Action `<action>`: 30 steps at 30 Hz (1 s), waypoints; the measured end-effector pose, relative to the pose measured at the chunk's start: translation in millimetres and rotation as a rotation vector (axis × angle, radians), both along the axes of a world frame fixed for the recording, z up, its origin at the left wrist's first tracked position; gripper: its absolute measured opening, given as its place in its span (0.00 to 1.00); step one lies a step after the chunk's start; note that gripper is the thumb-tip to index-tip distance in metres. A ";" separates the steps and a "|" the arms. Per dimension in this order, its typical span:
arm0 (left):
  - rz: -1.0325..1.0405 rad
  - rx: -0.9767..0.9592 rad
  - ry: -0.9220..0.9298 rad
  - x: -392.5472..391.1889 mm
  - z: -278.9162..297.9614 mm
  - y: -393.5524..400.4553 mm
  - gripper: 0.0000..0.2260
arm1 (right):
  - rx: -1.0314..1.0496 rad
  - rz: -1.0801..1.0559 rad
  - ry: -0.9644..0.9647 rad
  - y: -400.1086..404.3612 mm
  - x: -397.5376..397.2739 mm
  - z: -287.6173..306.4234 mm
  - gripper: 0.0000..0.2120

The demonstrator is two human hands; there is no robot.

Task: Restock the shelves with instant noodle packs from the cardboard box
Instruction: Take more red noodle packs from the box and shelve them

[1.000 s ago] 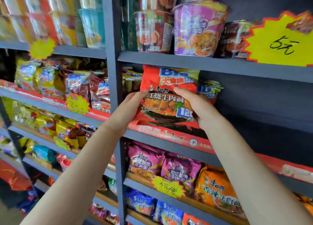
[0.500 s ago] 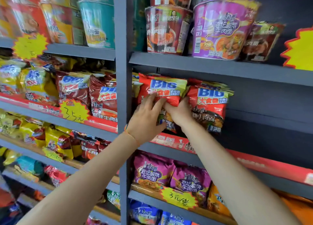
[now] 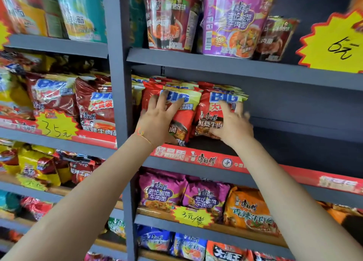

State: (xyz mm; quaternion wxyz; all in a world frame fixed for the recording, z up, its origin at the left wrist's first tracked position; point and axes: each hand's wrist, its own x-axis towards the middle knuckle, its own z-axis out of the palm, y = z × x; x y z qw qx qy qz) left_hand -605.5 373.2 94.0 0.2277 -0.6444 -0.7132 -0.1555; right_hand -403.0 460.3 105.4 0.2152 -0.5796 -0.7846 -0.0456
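Both hands are working at the middle shelf (image 3: 275,163), around the centre of the view. The left hand (image 3: 157,121) is lying flat on the left red noodle pack (image 3: 182,111), fingers straight and spread apart, pressing rather than gripping. The right hand (image 3: 231,123), at three o'clock from the left one, is resting on the right red noodle pack (image 3: 212,111) with fingers apart and lightly bent; it is blurred, so whether the fingers are actually curling round the pack's edge cannot be told.

A second ago a single red pack was being carried between both hands in front of the shelf edge; half a second ago it was being pushed in beside its neighbour. Now that pack is standing on the shelf, touching the one next to it, and the hands are no longer carrying anything, only patting the two fronts level. So one more pack is looking stocked.

From three o'clock onward the same shelf is showing dark, bare board, so the restocking is probably far from finished. The cardboard box is not in view. At twelve o'clock noodle cups (image 3: 233,21) are sitting on the shelf above; at six o'clock purple packs (image 3: 163,190) are filling the shelf below.
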 end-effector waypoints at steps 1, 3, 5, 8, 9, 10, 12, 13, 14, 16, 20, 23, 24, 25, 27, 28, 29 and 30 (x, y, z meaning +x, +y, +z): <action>0.000 -0.007 -0.018 -0.7 0.7 1.7 0.55 | -0.033 0.023 0.017 5.4 0.8 -4.6 0.43; -0.006 -0.016 -0.050 -2.3 1.3 3.0 0.56 | -0.050 0.066 0.060 12.9 2.1 -12.9 0.45; -0.004 -0.011 -0.070 -2.7 0.2 2.2 0.56 | -0.033 0.072 0.071 16.5 3.5 -17.6 0.45; 0.006 0.001 -0.108 1.0 -3.8 -1.4 0.54 | 0.023 0.029 0.011 14.5 5.7 -19.7 0.42; 0.000 0.002 -0.134 2.9 -5.0 -2.9 0.53 | 0.060 0.030 0.009 11.1 6.8 -18.9 0.39; -0.011 0.007 -0.162 5.2 -6.6 -4.9 0.52 | 0.111 0.050 0.022 6.0 8.5 -17.8 0.36; -0.035 0.031 -0.217 10.6 -10.4 -9.4 0.48 | 0.227 0.155 0.079 -5.3 11.5 -15.7 0.26; -0.049 0.049 -0.244 13.7 -12.5 -11.8 0.45 | 0.268 0.240 0.125 -11.5 13.1 -14.6 0.21; -0.062 0.072 -0.274 17.1 -14.3 -14.5 0.41 | 0.281 0.339 0.184 -18.4 13.4 -13.4 0.15; -0.079 0.119 -0.341 23.0 -17.6 -21.2 0.34 | 0.215 0.550 0.317 -36.1 11.9 -11.6 0.06; -0.044 0.293 -0.405 33.0 -28.0 -56.2 0.16 | 0.040 0.836 0.410 -69.9 -4.0 -24.8 0.13; 0.169 0.305 -0.554 32.7 -50.5 -109.5 0.07 | -0.128 0.993 0.416 -87.7 -25.6 -57.3 0.13; 0.242 0.237 -0.588 29.3 -62.0 -130.2 0.07 | -0.195 1.028 0.402 -94.1 -35.4 -69.9 0.12; 0.292 0.139 -0.605 21.8 -76.0 -152.4 0.07 | -0.263 1.058 0.385 -102.9 -46.7 -81.9 0.12; 0.367 -0.057 -0.669 1.5 -102.3 -200.3 0.08 | -0.383 1.113 0.360 -125.0 -75.5 -102.0 0.11; 0.429 -0.109 -0.715 -9.5 -113.6 -226.5 0.09 | -0.432 1.137 0.341 -137.7 -92.6 -110.5 0.11; 0.495 -0.115 -0.768 -20.2 -123.9 -254.9 0.10 | -0.477 1.166 0.312 -153.6 -111.6 -117.5 0.11; 0.555 -0.076 -0.809 -28.7 -131.2 -284.2 0.10 | -0.518 1.205 0.275 -172.2 -132.0 -123.3 0.11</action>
